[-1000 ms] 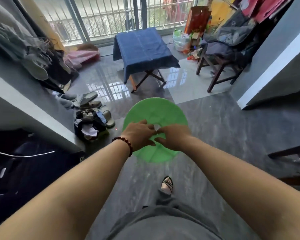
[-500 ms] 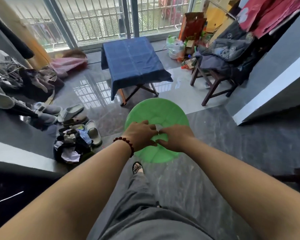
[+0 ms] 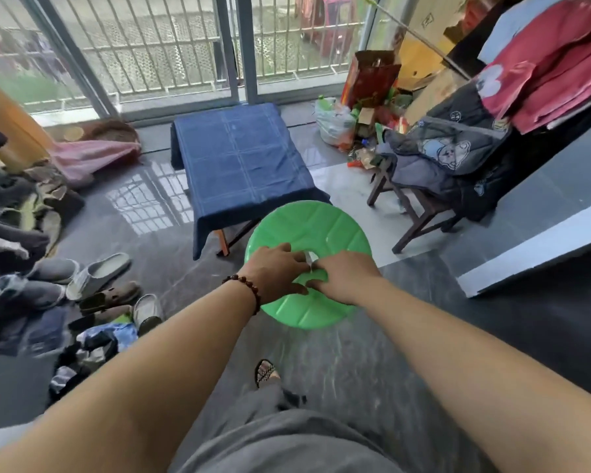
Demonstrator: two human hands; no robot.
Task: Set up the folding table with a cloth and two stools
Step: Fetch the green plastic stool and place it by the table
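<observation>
Centrally, the left grip [image 3: 275, 273] and the right grip [image 3: 343, 278] meet over the middle of the green stool [image 3: 307, 227]. Each has its fingers curled down into the small opening [image 3: 310, 259] at the centre of the round seat, so both grips hold the stool by the rim of that opening. The knuckles lie just beside each other; whether they touch cannot be told. A bead bracelet [image 3: 244, 285] circles the left wrist. The stool is carried above the grey floor [image 3: 321, 356] with the seat face turned up toward the camera; its legs are hidden beneath the seat. A sandalled foot [image 3: 265, 372] stands on the floor below the stool's near edge. Beyond the stool stands the desk [image 3: 223, 238], near the barred glass door [image 3: 157, 52]. The blue cloth [image 3: 239, 158] covers its top and hangs over its sides, with crossed legs showing under the near edge. In this view the far rim of the stool overlaps the near right corner of the cloth. Right of the desk, a dark wooden seat [image 3: 420, 213] is loaded with grey garments. Left of it, shoes [image 3: 98, 271] and loose clothing lie on the floor.
</observation>
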